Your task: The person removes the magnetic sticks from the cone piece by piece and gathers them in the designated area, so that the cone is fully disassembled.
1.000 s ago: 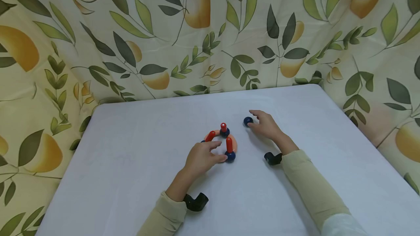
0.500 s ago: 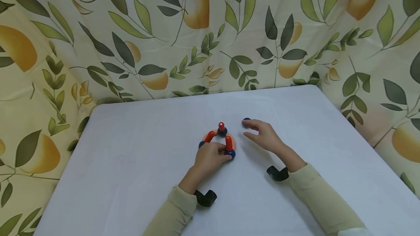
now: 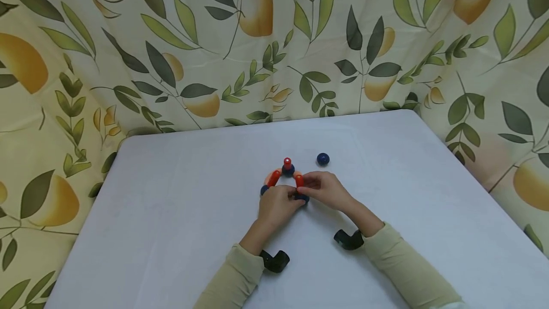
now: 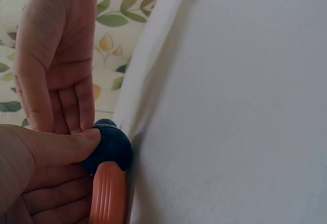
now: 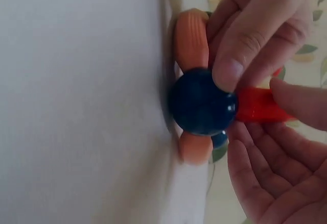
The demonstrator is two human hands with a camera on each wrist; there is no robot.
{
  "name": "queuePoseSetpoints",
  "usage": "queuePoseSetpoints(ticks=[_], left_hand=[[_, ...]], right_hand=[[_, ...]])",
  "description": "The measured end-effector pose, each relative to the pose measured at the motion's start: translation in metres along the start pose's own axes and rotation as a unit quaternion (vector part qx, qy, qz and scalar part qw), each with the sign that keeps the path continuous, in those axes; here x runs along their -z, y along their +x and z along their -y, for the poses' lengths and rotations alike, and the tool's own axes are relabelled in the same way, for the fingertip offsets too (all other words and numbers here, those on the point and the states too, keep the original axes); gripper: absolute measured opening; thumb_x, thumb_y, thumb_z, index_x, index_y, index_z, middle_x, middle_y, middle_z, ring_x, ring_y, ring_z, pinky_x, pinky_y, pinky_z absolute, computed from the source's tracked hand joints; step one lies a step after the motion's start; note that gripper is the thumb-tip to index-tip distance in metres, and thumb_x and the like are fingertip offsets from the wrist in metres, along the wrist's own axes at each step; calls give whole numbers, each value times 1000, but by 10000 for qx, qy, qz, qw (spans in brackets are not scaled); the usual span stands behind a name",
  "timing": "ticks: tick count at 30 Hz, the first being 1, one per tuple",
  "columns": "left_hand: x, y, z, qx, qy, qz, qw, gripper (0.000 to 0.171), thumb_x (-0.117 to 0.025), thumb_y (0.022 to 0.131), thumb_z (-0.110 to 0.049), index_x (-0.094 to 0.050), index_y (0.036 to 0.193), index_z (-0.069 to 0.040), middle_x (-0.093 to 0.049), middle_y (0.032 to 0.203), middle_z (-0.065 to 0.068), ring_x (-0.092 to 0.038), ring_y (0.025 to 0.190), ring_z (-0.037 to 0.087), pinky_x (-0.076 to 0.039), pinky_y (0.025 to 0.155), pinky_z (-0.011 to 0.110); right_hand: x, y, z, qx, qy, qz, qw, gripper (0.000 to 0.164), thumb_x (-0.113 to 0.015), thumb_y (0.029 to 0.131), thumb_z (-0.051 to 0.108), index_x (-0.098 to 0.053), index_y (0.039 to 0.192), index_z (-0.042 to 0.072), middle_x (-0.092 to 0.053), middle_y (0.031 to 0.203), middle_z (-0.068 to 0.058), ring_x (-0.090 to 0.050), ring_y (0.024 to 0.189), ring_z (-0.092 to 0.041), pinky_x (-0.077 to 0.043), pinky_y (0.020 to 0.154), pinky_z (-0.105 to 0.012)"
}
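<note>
On the table lies a ring of curved orange pieces (image 4: pixel 108 196) joined by dark blue balls, with red rods standing up from them. My left hand (image 3: pixel 276 208) pinches the blue ball (image 5: pixel 199 101) at the near corner, its thumb pressed on the ball. From the other side my right hand (image 3: pixel 329 190) holds the red rod (image 5: pixel 258 104) above that ball between thumb and fingers. Two more red rods are up: one at the left (image 3: pixel 273 179) and one on the back ball (image 3: pixel 288 169). Fingers partly hide the near joint.
A loose blue ball (image 3: pixel 323 159) lies on the white table (image 3: pixel 171 204), behind my right hand. Black wrist cameras stick out below the left (image 3: pixel 276 262) and right (image 3: pixel 349 240) wrists. A leaf-and-fruit patterned cloth (image 3: pixel 240 75) hangs behind the table.
My right hand has left the loose blue ball and come left and nearer, onto the near red rod. My left hand has moved slightly right and now pinches the near ball.
</note>
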State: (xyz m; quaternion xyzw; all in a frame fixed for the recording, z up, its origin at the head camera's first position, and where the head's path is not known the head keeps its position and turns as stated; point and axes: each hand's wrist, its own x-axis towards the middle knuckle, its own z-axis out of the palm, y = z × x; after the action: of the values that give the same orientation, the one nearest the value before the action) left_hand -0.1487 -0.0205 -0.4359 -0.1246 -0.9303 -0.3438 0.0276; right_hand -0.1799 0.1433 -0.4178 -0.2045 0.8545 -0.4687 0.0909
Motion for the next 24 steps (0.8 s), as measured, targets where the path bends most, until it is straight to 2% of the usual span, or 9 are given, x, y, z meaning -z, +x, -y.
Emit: queuePoseSetpoints(ticks=[4, 11, 16, 21, 24], left_hand=[[-1, 0, -1, 3, 5, 26, 10000, 22, -76, 76, -25, -74, 93, -12, -59, 63, -11, -47, 57, 2, -36, 50, 18], [0, 2, -1, 112, 116, 109, 9998, 24, -76, 76, -26, -74, 95, -11, -53, 57, -10, -45, 54, 5, -32, 47, 19], [-2, 3, -1, 9, 126, 194, 9997, 22, -76, 76, -25, -74, 92, -10, -57, 59, -10, -46, 52, 3, -34, 46, 19], [-1, 3, 0, -84, 162, 147, 9997, 23, -77, 76, -25, -74, 93, -11, -59, 62, -9, -46, 53, 3, -34, 47, 18], [-1, 2, 2, -272, 371, 104, 9989, 26, -77, 76, -28, -74, 97, -12, -58, 61, -10, -46, 54, 2, -33, 48, 18]], right_hand=[[-5, -1, 1, -65, -69, -234, 9997, 27, -69, 83, 9, -64, 104, -7, -66, 94, -13, -64, 85, -23, -51, 77, -34], [-6, -1, 2, -121, -234, -306, 9992, 27, -65, 86, 9, -63, 108, -7, -66, 98, -15, -63, 85, -24, -51, 77, -36], [-7, -1, 0, -184, -254, -474, 9984, 26, -64, 86, 9, -63, 104, -10, -66, 95, -17, -64, 85, -26, -51, 77, -38], [-5, 0, 2, -265, -39, -533, 9982, 28, -64, 87, 11, -63, 105, -10, -66, 96, -18, -64, 86, -27, -51, 78, -38], [-2, -1, 3, -317, 19, -582, 9978, 30, -64, 87, 13, -62, 106, -10, -66, 97, -18, -64, 86, -27, -51, 78, -37]])
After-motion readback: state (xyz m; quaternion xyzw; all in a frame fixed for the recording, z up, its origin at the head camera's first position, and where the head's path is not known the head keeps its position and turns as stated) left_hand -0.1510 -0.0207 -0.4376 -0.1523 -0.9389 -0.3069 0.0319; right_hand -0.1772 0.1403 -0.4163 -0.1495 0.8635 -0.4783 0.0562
